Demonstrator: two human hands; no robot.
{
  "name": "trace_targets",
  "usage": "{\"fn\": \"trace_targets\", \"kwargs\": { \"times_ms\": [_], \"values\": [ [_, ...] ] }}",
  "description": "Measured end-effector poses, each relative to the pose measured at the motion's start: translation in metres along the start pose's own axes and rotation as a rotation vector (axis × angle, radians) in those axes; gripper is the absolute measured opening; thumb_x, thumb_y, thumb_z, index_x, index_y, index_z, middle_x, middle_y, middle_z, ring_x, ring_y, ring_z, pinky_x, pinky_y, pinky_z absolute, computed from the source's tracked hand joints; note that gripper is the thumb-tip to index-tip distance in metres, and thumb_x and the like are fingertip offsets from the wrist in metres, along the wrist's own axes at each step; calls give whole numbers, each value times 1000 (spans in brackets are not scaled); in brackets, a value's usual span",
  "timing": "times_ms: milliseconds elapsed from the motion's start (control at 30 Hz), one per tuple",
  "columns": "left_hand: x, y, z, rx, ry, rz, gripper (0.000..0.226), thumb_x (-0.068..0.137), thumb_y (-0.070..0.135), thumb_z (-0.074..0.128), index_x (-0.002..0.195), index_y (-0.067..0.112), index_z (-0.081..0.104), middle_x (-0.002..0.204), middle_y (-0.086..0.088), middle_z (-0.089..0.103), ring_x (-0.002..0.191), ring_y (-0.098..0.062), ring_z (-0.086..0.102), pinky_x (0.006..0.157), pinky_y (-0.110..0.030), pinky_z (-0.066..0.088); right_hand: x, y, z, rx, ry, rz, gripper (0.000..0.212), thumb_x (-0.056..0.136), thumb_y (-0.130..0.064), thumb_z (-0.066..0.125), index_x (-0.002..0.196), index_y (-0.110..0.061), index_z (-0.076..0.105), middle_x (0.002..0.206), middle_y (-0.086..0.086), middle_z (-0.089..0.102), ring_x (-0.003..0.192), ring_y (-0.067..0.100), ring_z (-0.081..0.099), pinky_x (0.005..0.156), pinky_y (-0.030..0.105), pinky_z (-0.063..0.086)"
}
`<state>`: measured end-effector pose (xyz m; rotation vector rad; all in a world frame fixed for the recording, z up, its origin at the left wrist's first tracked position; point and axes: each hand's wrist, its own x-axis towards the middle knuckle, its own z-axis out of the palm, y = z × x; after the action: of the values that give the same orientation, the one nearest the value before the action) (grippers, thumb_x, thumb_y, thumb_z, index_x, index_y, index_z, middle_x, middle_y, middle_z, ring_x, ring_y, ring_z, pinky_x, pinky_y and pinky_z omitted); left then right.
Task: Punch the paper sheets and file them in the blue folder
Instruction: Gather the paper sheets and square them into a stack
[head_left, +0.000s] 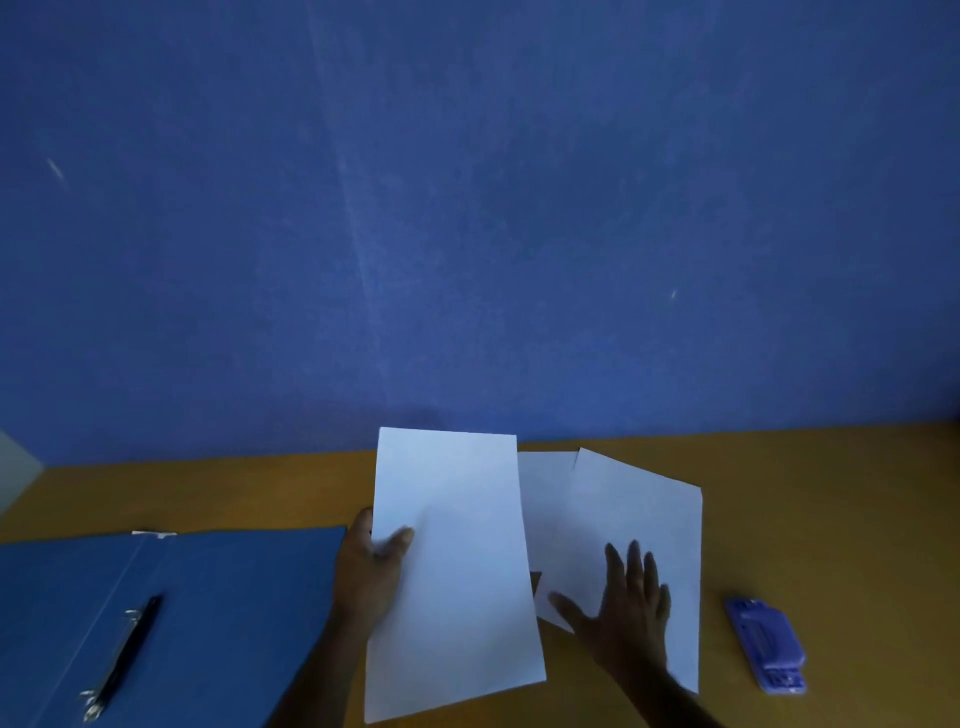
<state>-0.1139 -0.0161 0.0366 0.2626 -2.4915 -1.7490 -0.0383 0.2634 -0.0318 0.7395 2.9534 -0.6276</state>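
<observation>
Pinching one paper sheet (452, 566) raised beside the open blue folder (218, 613), the left hand (371, 571) grips while the right hand (623, 608) lies flat, fingers spread, on loose sheets (634, 514) farther from that folder, with the punch (766, 644) beyond, seemingly unused, nothing filed.

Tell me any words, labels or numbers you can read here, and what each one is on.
None can be read.
Sheet held up in the left hand: the sheet is blank on the side shown.
Sheets on the table under the right hand: blank too.
Hole punch: some moulded detail near its lower end, too blurred to read.
Blue folder: open, no print visible; a small white tab at its top edge is too small to tell.
</observation>
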Motion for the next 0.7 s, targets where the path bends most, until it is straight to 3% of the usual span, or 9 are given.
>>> {"fn": "trace_targets", "kwargs": {
  "times_ms": [33,100,167,233,300,433,533,700],
  "values": [
    [1,-2,-2,0,0,-4,41,88,15,70,127,13,58,119,3,64,107,-18,60,91,-32,45,0,5,5,-35,-72,21,138,46,-104,18,156,-22,10,166,10,1,153,33,0,120,56,4],
    [0,-4,-3,-5,0,-12,39,89,13,69,126,12,58,115,5,64,104,-16,60,88,-30,44,1,11,12,-58,-135,65,148,35,-104,-1,156,-20,0,166,11,-5,152,34,-4,120,57,2],
    [-1,-6,-4,-8,4,-23,37,89,12,68,125,12,58,112,5,63,102,-15,60,85,-29,44,0,12,13,-56,-145,83,146,41,-106,10,156,-17,1,166,12,-1,153,33,0,121,55,5],
    [-1,-10,-4,-1,-2,-34,39,89,15,68,127,13,57,115,5,64,103,-16,60,86,-30,46,0,14,12,-50,-121,95,128,61,-96,32,156,-16,1,166,9,2,153,30,2,122,53,7],
    [-1,-14,-4,-11,-5,-56,39,89,16,69,127,14,57,116,2,65,105,-19,62,87,-34,49,2,17,11,-28,-96,96,117,72,-87,40,156,-14,1,166,8,5,153,27,5,123,50,10],
    [-2,-16,-4,-14,1,-66,37,89,16,69,125,16,59,115,1,68,104,-21,64,87,-38,52,3,21,10,4,-95,88,111,79,-78,46,156,-11,1,166,7,10,153,26,9,122,47,12],
    [-3,-16,-4,-17,13,-79,37,89,14,69,124,13,59,115,-1,68,104,-23,64,87,-38,52,0,20,9,16,-81,73,94,89,-66,46,156,-12,8,163,6,20,151,24,19,122,45,15],
    [-5,-17,-5,41,23,-110,40,88,17,69,127,12,58,119,-4,68,108,-28,64,92,-42,52,1,18,-11,70,-64,50,53,99,-44,45,145,-19,39,141,4,56,125,23,55,105,38,44]
  ]
}}
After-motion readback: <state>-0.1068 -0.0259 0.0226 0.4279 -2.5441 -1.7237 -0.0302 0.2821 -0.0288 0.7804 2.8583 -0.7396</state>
